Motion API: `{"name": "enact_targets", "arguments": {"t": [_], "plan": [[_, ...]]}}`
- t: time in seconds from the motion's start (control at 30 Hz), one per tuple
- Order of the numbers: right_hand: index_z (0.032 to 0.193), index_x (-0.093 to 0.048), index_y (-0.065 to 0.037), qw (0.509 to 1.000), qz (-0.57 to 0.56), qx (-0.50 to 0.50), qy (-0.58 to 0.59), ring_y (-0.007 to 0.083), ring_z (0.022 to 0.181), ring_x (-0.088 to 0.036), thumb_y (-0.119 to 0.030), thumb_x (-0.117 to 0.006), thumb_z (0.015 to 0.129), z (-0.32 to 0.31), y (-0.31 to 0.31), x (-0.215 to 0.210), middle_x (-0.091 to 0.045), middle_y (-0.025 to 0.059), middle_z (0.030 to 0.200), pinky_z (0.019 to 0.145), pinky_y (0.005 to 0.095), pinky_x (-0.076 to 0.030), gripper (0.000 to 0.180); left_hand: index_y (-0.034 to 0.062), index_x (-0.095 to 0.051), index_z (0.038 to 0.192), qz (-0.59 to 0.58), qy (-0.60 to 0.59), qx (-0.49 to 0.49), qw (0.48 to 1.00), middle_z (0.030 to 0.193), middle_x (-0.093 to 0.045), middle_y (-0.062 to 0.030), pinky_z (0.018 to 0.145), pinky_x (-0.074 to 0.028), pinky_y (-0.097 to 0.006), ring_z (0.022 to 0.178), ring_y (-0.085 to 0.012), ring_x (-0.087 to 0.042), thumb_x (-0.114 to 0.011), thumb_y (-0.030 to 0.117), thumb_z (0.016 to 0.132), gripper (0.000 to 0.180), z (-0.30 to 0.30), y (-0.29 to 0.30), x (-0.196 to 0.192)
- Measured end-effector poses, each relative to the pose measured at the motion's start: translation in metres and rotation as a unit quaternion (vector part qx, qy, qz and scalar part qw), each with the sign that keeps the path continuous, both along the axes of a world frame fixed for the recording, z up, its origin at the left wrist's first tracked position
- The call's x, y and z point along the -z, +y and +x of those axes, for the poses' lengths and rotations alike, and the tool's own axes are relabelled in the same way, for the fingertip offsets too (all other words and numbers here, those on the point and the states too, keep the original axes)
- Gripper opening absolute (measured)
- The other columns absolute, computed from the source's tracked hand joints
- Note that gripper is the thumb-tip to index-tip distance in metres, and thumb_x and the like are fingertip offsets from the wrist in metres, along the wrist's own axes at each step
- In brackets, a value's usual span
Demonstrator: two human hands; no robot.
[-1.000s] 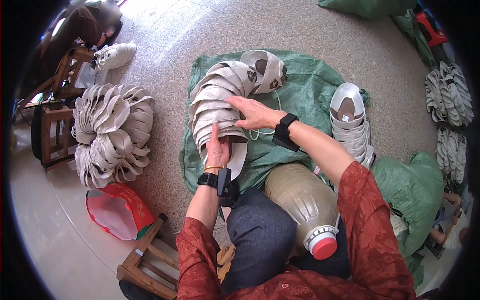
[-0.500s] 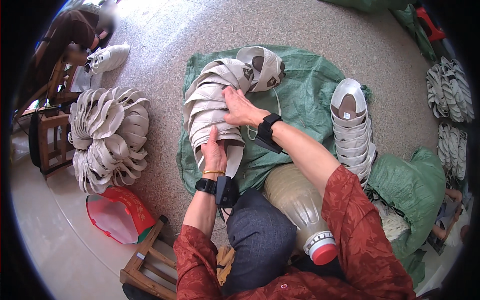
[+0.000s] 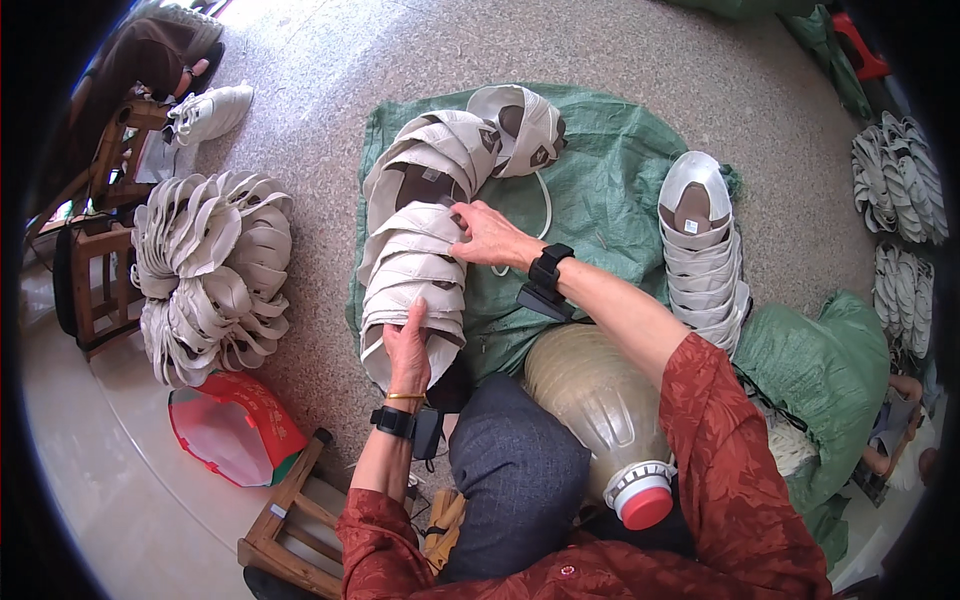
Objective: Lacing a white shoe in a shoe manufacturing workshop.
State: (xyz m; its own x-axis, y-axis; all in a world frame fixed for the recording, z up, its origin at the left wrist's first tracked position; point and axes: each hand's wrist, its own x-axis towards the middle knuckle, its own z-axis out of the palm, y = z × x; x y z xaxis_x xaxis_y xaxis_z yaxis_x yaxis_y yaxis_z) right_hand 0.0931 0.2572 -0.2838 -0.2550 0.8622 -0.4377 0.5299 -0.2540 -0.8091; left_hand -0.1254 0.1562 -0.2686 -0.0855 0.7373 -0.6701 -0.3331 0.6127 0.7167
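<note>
A long curved stack of nested beige shoe uppers (image 3: 415, 250) lies on a green woven sack (image 3: 610, 200) spread over the floor. My left hand (image 3: 408, 345) grips the near end of that stack from below. My right hand (image 3: 487, 236) rests on the stack's middle, fingers pressed on the uppers. Both wrists wear black bands. A white cord (image 3: 545, 215) loops on the sack just beyond my right hand.
A second stack of uppers (image 3: 703, 250) lies at the right on the sack. A big ring of uppers (image 3: 215, 270) sits left on the speckled floor, by wooden stools (image 3: 95, 270). A red bag (image 3: 235, 425), a large plastic bottle with a red cap (image 3: 600, 400) and more stacks (image 3: 900, 180) lie around.
My right hand has slid left along the stack toward its middle. The left hand has stayed at the near end, and the stack has been drawn slightly closer together.
</note>
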Motion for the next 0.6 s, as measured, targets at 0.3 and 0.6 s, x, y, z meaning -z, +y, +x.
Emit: {"name": "enact_targets", "arguments": {"t": [0.3, 0.6], "plan": [[0.137, -0.046, -0.003, 0.999, 0.025, 0.036, 0.020, 0.0322, 0.111, -0.059, -0.032, -0.078, 0.073, 0.010, -0.012, 0.010, -0.056, 0.0210, 0.124, 0.097, 0.0403, -0.048, 0.078, 0.0060, -0.047, 0.140, -0.020, -0.054, -0.035, 0.998, 0.132, -0.060, -0.0086, 0.103, -0.048, -0.044, 0.121, -0.0246, -0.058, -0.073, 0.018, 0.093, 0.055, -0.006, -0.003, 0.018], [0.130, -0.053, -0.003, 0.998, 0.016, -0.016, 0.067, 0.0291, 0.102, -0.062, -0.027, -0.077, 0.071, 0.023, -0.040, -0.031, -0.056, 0.0173, 0.113, 0.091, 0.0387, -0.051, 0.068, 0.0105, -0.043, 0.147, -0.021, -0.077, -0.029, 0.996, 0.143, -0.054, -0.0051, 0.111, -0.041, -0.046, 0.130, -0.0245, -0.052, -0.071, 0.027, 0.094, 0.062, -0.018, -0.026, -0.014]]}}
